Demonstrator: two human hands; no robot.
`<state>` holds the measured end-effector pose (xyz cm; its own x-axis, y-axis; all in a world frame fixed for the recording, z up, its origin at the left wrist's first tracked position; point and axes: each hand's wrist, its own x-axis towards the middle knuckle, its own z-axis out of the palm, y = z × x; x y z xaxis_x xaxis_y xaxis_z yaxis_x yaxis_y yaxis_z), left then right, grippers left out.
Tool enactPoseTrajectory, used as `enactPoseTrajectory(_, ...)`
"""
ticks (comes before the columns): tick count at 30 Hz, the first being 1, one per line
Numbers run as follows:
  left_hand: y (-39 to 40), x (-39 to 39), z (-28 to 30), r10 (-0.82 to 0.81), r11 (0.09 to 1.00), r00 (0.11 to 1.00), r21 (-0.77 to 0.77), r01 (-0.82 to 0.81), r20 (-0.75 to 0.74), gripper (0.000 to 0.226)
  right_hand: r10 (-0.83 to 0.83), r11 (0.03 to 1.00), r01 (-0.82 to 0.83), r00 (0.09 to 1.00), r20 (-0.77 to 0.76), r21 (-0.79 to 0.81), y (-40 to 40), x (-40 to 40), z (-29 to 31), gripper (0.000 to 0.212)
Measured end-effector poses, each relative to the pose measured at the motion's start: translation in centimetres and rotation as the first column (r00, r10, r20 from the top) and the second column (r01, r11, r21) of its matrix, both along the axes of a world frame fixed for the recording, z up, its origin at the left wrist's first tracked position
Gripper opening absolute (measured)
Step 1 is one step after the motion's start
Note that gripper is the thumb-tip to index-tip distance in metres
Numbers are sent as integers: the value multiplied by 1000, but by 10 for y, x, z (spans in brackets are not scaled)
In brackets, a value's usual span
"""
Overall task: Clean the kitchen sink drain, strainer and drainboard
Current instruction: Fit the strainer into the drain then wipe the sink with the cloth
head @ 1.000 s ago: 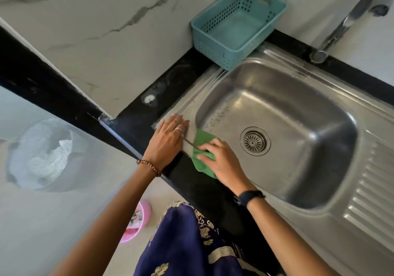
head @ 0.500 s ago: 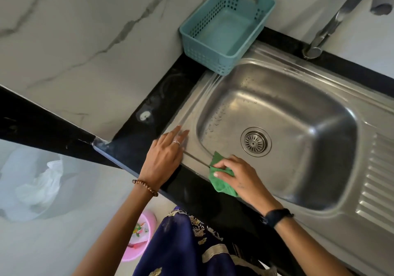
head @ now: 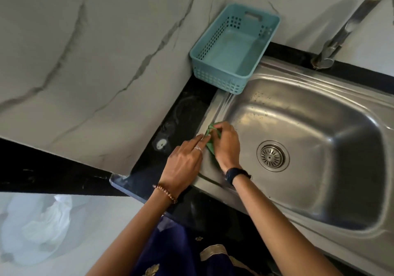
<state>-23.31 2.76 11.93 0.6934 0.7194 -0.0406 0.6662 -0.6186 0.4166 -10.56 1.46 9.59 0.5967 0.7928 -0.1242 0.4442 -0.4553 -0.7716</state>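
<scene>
Right hand (head: 226,147): fingers curled over a bunched green cloth (head: 211,136), pressing it onto the flat steel rim of the sink (head: 221,103) along the left edge of the basin. Most of the cloth is hidden under the hand; only a crumpled edge shows at the fingertips and a strip below the knuckles.

Left hand (head: 185,163): just beside the grip on its outer side, fingers straight, flat on the rim and black counter (head: 181,113), forefinger tip touching the cloth. It holds nothing; reads as bracing.

Inward of the grip, down in the basin floor: strainer (head: 272,156), seated in the drain, well apart from the cloth. Grid looks free of debris, though fine grime would not show at this size.

Beyond the grip, along the same rim: water droplets on the near basin wall, then a teal basket (head: 232,47) at the back corner, partly overhanging the rim. Tap (head: 345,28) further round at the back.

Outward of the grip: a pale residue mark (head: 161,143) on the counter.

Judgement on progress: the rim wipe is in hand. The strainer and drain show no sign of attention at present. Drainboard lies at the far side, barely in frame; its condition cannot be read. Most of the task looks outstanding.
</scene>
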Motion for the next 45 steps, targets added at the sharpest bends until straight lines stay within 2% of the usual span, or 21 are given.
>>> enactPoseTrajectory(3,5,6,-1,16,999,998,-50,-14,58,44,113,993,-114,993,-13,-41,-16,-2,3,15)
enactPoseTrajectory(7,15,21,0,-17,1000,995,-12,18,95,46,319,947,-305,929,185,-102,-64,-28,3,17)
enactPoseTrajectory(11,34,46,4,-73,996,994,54,68,85,48,248,969,-247,953,175,-31,-53,-34,2,20)
enactPoseTrajectory(13,44,58,9,-106,990,990,102,97,93,49,168,984,-174,979,117,42,-36,-36,2,14)
enactPoseTrajectory(16,61,75,18,-136,980,982,161,114,132,51,25,976,-7,997,-79,219,-3,-23,-1,12)
enactPoseTrajectory(20,83,99,29,-205,948,972,271,169,113,51,-72,967,86,995,-68,242,53,18,1,17)
enactPoseTrajectory(24,104,125,33,-244,924,970,308,226,21,56,-46,956,96,982,-183,277,62,33,5,19)
enactPoseTrajectory(27,112,141,29,-208,925,973,305,227,-96,71,108,960,-11,938,-331,281,26,17,0,19)
enactPoseTrajectory(29,116,148,28,-158,927,983,329,180,-93,71,213,964,-158,939,-271,212,-4,-3,-5,15)
enactPoseTrajectory(31,123,151,31,-93,935,996,344,92,-13,56,239,966,-224,965,-109,129,-22,-16,-10,17)
enactPoseTrajectory(32,126,151,33,-78,934,997,350,66,20,46,238,967,-227,967,-87,119,-25,-17,-11,19)
enactPoseTrajectory(35,130,150,38,-96,920,994,385,66,58,29,184,974,-145,953,-240,173,-13,-6,-8,18)
enactPoseTrajectory(37,129,151,43,-99,916,991,398,55,92,30,130,959,-5,896,-424,283,5,9,-5,14)
enactPoseTrajectory(39,129,154,48,-90,919,987,392,30,136,30,27,933,154,872,-489,325,29,27,-5,24)
enactPoseTrajectory(42,129,156,54,-70,923,982,384,-3,178,28,-135,905,308,862,-488,293,71,66,-11,32)
enactPoseTrajectory(45,126,155,52,-74,915,986,402,7,150,24,-222,903,332,905,-363,274,108,121,-23,17)
